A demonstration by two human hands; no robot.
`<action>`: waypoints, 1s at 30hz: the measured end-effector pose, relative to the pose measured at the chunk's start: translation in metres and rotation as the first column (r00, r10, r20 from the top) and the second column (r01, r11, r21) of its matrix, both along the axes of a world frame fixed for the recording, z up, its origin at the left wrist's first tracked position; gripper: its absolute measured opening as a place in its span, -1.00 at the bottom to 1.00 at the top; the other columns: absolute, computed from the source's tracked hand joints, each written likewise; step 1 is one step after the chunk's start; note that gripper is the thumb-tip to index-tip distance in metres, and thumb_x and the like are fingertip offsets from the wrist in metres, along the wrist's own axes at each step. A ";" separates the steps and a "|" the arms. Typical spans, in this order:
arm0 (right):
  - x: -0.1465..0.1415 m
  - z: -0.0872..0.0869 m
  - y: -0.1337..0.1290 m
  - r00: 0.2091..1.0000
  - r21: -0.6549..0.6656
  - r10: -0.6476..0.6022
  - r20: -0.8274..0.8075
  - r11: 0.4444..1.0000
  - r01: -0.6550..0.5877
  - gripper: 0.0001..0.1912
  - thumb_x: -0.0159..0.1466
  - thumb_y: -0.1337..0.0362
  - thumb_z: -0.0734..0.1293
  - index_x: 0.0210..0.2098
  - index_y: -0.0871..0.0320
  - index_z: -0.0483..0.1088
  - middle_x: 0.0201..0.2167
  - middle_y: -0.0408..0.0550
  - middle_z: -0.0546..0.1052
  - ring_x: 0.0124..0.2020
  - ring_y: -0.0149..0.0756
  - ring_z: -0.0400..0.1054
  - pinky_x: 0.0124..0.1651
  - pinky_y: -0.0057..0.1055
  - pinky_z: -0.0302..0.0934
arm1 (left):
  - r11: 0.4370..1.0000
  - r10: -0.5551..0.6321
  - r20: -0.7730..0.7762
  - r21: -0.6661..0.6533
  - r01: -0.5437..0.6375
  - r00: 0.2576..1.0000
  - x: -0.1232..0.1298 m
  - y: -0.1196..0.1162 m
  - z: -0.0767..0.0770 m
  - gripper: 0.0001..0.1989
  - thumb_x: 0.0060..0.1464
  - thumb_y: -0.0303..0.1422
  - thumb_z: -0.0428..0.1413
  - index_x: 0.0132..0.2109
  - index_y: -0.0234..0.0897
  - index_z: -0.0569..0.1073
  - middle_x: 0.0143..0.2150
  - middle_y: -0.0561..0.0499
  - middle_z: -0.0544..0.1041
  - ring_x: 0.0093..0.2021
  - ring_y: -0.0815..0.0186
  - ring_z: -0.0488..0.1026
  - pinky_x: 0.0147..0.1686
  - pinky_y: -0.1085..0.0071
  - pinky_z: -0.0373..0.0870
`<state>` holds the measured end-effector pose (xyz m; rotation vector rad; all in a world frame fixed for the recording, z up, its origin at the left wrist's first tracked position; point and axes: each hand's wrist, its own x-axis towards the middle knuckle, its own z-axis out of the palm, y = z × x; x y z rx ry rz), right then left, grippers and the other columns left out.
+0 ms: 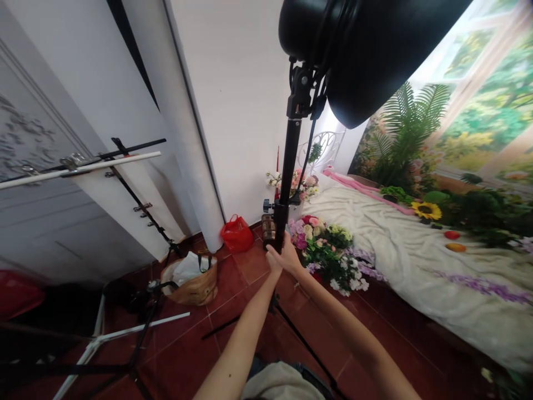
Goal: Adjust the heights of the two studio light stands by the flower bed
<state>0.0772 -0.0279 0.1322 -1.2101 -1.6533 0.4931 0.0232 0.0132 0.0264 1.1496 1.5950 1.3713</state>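
The person's left hand [273, 260] and right hand [290, 258] both curl closed around the black stand [290, 161], below 1 large black lamp [362, 50].

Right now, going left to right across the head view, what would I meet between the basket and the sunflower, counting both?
Woven basket, red bag, black light stand, mixed flower bunch, sunflower.
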 end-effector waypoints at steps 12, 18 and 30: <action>-0.007 0.048 0.027 0.988 -0.012 -0.152 0.016 0.988 0.152 -0.59 0.28 -0.03 0.13 -0.10 0.18 0.11 -0.47 0.00 0.47 -0.44 -0.14 0.43 -0.38 -0.31 0.29 | 0.971 -0.166 -0.099 0.157 0.181 0.981 -0.015 -0.016 -0.010 -0.81 -0.06 -0.31 0.11 -0.29 -0.33 0.47 -0.33 -0.10 0.55 -0.32 0.27 0.46 -0.31 0.42 0.34; -0.005 0.097 0.031 0.993 0.068 -0.108 -0.050 0.992 0.111 -0.56 0.28 -0.05 0.12 -0.04 0.17 0.10 -0.47 -0.05 0.47 -0.47 -0.21 0.42 -0.36 -0.33 0.29 | 0.956 -0.262 -0.130 0.099 0.276 0.956 -0.029 -0.032 -0.026 -0.64 -0.07 -0.08 0.13 -0.23 -0.27 0.41 -0.34 0.00 0.52 -0.30 0.28 0.45 -0.26 0.41 0.34; -0.001 0.045 0.018 0.990 0.010 -0.123 0.068 0.992 0.123 -0.58 0.28 -0.01 0.13 -0.07 0.20 0.20 -0.37 0.05 0.53 -0.31 -0.12 0.46 -0.28 -0.33 0.28 | 0.942 -0.314 -0.102 0.089 0.323 0.944 -0.032 -0.026 -0.032 -0.64 -0.06 -0.15 0.14 -0.16 -0.28 0.38 -0.25 -0.02 0.53 -0.23 0.27 0.46 -0.20 0.39 0.35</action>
